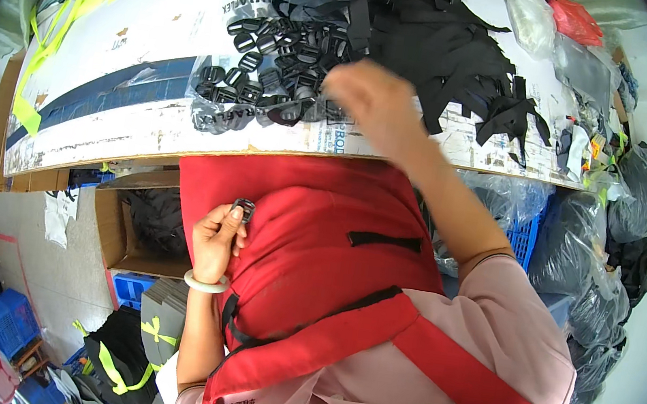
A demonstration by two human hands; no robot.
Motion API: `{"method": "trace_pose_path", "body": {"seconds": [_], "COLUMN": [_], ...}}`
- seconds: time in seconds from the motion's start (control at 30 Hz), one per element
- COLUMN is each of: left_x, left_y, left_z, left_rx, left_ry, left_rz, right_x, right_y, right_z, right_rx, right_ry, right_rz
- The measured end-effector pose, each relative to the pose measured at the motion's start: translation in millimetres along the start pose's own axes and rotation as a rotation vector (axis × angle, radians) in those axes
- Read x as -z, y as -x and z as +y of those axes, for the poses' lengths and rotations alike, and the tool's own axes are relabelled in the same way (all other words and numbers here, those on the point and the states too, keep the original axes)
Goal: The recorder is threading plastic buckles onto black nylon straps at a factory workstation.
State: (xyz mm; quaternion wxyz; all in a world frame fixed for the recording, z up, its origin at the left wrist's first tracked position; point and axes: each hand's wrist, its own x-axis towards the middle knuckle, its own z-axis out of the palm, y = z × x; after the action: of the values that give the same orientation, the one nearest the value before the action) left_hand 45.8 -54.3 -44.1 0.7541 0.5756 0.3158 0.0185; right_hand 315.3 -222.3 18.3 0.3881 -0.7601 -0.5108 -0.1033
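My left hand [213, 243] is low in front of the red apron [287, 230], with thumb and fingers closed on a small black plastic buckle [247, 207]. Above the table's near edge is my right hand [373, 102], smeared by motion, so its fingers do not show clearly. It lies between a heap of black plastic buckles [297, 60] on a clear printed bag and a large pile of black webbing strips [434, 45]. Whether it touches either cannot be told.
The white worktable [138, 116] has a worn front edge. Neon yellow straps [58, 44] lie at its left. Below stands an open cardboard box [109, 227] with dark pieces inside. Bagged dark goods [574, 251] and a blue crate [525, 237] sit at the right.
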Motion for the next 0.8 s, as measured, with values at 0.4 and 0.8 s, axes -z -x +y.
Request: {"method": "trace_pose_path", "body": {"seconds": [0.4,0.8], "left_x": [-5.5,-7.1], "left_y": [-2.9,-6.4], "left_z": [8.0,4.7], "left_rx": [-0.057,-0.06], "left_ry": [0.07,0.136], "left_rz": [-0.034,-0.033], "right_x": [31.6,54.3], "right_y": [-75.4,-84.2], "right_z": [67.1,45.8], "right_rx": [0.315,0.314], "right_ry": [0.579,0.548], "right_rz": [0.14,-0.069]}}
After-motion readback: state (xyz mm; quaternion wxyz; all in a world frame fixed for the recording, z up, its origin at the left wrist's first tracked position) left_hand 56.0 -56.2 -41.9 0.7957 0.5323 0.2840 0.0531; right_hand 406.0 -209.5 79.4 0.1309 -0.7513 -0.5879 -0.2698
